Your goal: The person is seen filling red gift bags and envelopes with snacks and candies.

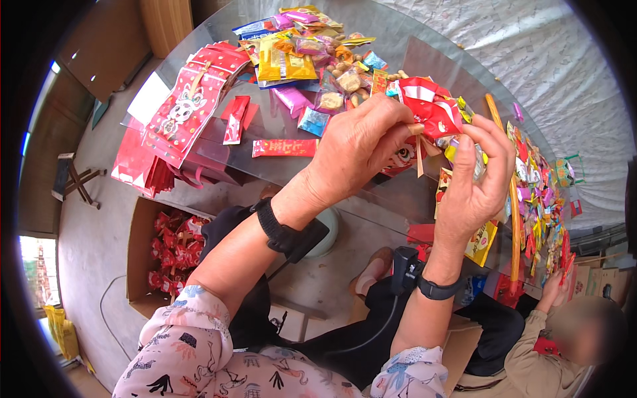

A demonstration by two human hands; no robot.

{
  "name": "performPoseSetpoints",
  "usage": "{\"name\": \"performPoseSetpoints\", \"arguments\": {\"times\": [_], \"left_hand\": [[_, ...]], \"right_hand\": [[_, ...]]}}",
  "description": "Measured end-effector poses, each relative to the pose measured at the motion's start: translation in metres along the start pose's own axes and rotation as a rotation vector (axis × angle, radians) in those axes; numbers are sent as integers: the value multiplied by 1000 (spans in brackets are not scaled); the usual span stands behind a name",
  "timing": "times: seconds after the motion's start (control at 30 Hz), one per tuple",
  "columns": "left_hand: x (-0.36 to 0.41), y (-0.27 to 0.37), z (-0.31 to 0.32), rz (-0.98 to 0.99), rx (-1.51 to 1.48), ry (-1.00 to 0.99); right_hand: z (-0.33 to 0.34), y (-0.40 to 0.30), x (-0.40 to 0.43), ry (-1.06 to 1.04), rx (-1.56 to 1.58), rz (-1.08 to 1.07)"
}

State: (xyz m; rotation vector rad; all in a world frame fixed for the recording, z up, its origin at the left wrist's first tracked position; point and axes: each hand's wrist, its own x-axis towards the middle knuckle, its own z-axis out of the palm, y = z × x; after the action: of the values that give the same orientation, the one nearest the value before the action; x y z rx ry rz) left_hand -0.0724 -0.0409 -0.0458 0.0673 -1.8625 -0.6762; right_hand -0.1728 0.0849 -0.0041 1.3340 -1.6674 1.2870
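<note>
A red patterned gift bag point(432, 107) with a gathered top hangs between my hands over the glass table. My left hand point(366, 144) pinches a tan ribbon point(421, 155) at the bag's neck between thumb and fingertips. My right hand point(480, 184) is at the bag's right side, fingers curved; its fingertips are close to the red edge, and whether they grip it cannot be told. Beyond my left hand lie wrapped snacks and peanuts point(343, 67), with a yellow packet point(286, 62). A red stick packet point(284, 148) lies near my left wrist, another point(236, 119) farther left.
Flat red bags point(186, 102) are stacked at the table's left. A cardboard box point(139, 258) of filled red bags stands on the floor below. A wooden stick point(514, 219) separates a pile of sweets point(540, 199) at right, where another person point(547, 343) sits.
</note>
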Motion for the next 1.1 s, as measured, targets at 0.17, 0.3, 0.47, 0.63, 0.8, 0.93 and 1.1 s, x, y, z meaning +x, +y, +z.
{"name": "performPoseSetpoints", "arguments": {"times": [0.17,0.3,0.47,0.63,0.8,0.93,1.1], "left_hand": [[1,2,1,-119,-52,58],[4,2,1,-183,-104,63],[5,2,3,-198,-145,98],[5,2,6,-134,-99,111],[2,-3,7,-156,-154,95],[5,-1,4,-154,-102,87],[6,-1,3,-315,-229,66]], "right_hand": [[-8,12,-5,-110,115,71],[-12,21,-9,-167,79,29],[-6,8,-12,-155,201,239],[-1,20,-19,-189,84,174],[12,6,-17,18,487,453],[-2,26,-20,-110,462,291],[-18,32,-16,-262,363,184]]}}
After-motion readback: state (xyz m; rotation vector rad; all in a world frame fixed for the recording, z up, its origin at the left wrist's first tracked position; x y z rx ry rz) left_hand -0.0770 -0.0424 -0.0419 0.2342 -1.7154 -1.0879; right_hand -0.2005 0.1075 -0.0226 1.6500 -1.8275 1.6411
